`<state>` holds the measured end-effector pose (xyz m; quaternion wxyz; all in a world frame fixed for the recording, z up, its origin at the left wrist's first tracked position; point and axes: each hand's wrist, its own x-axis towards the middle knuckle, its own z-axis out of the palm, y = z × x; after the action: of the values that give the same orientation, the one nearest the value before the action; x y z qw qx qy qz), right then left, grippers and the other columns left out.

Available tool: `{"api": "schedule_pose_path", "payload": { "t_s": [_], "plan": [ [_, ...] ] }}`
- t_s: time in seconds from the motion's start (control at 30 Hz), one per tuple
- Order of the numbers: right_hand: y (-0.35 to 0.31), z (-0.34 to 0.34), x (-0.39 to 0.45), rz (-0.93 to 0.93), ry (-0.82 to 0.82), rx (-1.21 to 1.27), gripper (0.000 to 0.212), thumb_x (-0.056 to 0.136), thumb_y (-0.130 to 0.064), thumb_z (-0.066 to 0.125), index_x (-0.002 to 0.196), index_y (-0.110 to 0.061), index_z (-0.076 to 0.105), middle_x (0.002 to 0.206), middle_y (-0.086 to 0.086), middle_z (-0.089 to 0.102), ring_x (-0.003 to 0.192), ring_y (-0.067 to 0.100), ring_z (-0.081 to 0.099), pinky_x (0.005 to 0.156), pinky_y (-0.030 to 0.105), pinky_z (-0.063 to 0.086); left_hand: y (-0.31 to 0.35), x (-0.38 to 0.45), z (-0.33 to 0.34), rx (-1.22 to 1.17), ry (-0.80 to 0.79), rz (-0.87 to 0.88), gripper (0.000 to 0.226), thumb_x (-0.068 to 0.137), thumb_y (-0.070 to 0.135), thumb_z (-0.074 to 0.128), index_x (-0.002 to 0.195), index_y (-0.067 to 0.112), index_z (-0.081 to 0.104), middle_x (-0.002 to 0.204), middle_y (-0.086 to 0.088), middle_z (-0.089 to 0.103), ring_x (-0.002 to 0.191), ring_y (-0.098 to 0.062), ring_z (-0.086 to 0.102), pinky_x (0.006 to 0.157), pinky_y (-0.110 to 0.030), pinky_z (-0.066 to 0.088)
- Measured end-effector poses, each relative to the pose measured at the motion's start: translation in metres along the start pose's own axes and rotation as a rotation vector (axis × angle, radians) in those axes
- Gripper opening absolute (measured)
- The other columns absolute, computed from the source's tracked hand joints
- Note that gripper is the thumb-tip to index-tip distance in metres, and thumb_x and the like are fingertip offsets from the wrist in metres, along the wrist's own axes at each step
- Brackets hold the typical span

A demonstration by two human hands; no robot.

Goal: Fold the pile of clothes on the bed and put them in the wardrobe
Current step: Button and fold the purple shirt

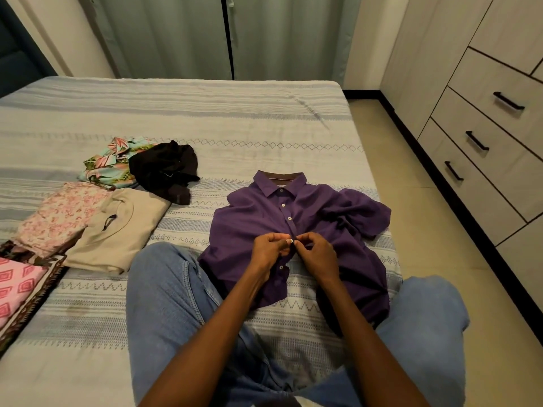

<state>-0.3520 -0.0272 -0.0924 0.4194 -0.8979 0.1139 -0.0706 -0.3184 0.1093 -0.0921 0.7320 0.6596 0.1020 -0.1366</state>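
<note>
A purple button-up shirt (pixel 252 218) lies face up on the striped bed (pixel 205 113), collar toward the far side, its right sleeve bunched up. My left hand (pixel 269 249) and my right hand (pixel 316 251) meet at the shirt's front placket, each pinching the fabric around a white button. To the left lie a folded beige garment (pixel 123 230), a folded pink floral one (pixel 58 218), a crumpled black garment (pixel 164 168) and a tropical-print shirt (pixel 108 163). A pink patterned cloth (pixel 17 286) sits at the left edge.
My knees in blue jeans (pixel 164 289) rest on the bed on both sides of the shirt. The wardrobe (pixel 484 118), with drawers and black handles, stands along the right across a strip of tiled floor (pixel 411 177). Grey-green curtains (pixel 176 36) hang behind the bed.
</note>
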Motion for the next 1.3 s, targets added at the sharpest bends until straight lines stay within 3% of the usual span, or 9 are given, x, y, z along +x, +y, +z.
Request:
{"api": "schedule_pose_path", "payload": {
  "t_s": [0.27,0.37,0.7,0.83,1.0,1.13,1.3],
  "plan": [
    [-0.001,0.007,-0.002,-0.093,0.052,-0.004,0.016,0.092,-0.037,0.066,0.100,-0.024,0.072,0.101,-0.010,0.072,0.089,0.008,0.066,0.073,0.024,0.051,0.000,0.000,0.001,-0.012,-0.003,0.026,0.005,0.089,-0.001,0.068,0.086,0.004,0.070,0.077,-0.009,0.071,0.069,-0.015,0.067,0.066,-0.021,0.057],
    [0.002,0.008,-0.001,-0.116,0.046,0.013,0.016,0.094,-0.035,0.064,0.101,-0.025,0.074,0.099,-0.009,0.074,0.090,0.010,0.069,0.077,0.030,0.055,0.000,0.003,0.000,-0.040,-0.003,0.011,0.010,0.089,-0.002,0.067,0.084,0.006,0.070,0.075,-0.006,0.071,0.067,-0.012,0.067,0.067,-0.020,0.057],
    [0.010,0.005,0.013,-0.179,-0.033,-0.054,0.016,0.094,-0.035,0.063,0.105,-0.033,0.074,0.099,-0.012,0.075,0.091,0.009,0.069,0.080,0.032,0.055,-0.002,0.015,-0.004,-0.084,-0.014,-0.055,0.004,0.087,0.000,0.070,0.088,0.004,0.070,0.082,-0.010,0.071,0.075,-0.017,0.068,0.072,-0.022,0.058],
    [0.014,0.003,0.021,-0.217,-0.083,-0.083,0.017,0.094,-0.035,0.062,0.107,-0.033,0.072,0.102,-0.011,0.075,0.095,0.012,0.070,0.084,0.037,0.055,-0.002,0.019,-0.008,-0.068,-0.007,-0.033,0.012,0.086,-0.004,0.070,0.094,0.002,0.065,0.085,-0.012,0.070,0.074,-0.017,0.068,0.066,-0.021,0.056],
    [0.014,0.001,0.025,-0.249,-0.046,-0.190,0.018,0.092,-0.046,0.063,0.106,-0.035,0.068,0.093,-0.008,0.075,0.086,0.013,0.070,0.074,0.036,0.057,-0.001,0.021,-0.009,-0.046,-0.004,-0.003,0.013,0.086,-0.004,0.070,0.092,0.004,0.061,0.079,-0.010,0.067,0.071,-0.016,0.067,0.066,-0.023,0.057],
    [0.012,0.001,0.026,-0.322,-0.006,-0.257,0.018,0.093,-0.045,0.061,0.108,-0.034,0.065,0.095,-0.010,0.074,0.083,0.013,0.069,0.067,0.032,0.055,-0.002,0.019,-0.006,-0.033,-0.009,0.079,0.018,0.087,0.008,0.074,0.099,0.003,0.061,0.078,-0.008,0.067,0.071,-0.013,0.065,0.067,-0.020,0.055],
    [0.011,-0.001,0.031,-0.325,-0.013,-0.188,0.017,0.093,-0.045,0.062,0.106,-0.035,0.069,0.100,-0.014,0.073,0.085,0.007,0.066,0.072,0.033,0.056,-0.007,0.021,-0.006,0.021,0.014,0.179,0.020,0.086,0.001,0.072,0.099,0.009,0.058,0.073,-0.006,0.065,0.072,-0.016,0.062,0.072,-0.026,0.053]
  ]
}}
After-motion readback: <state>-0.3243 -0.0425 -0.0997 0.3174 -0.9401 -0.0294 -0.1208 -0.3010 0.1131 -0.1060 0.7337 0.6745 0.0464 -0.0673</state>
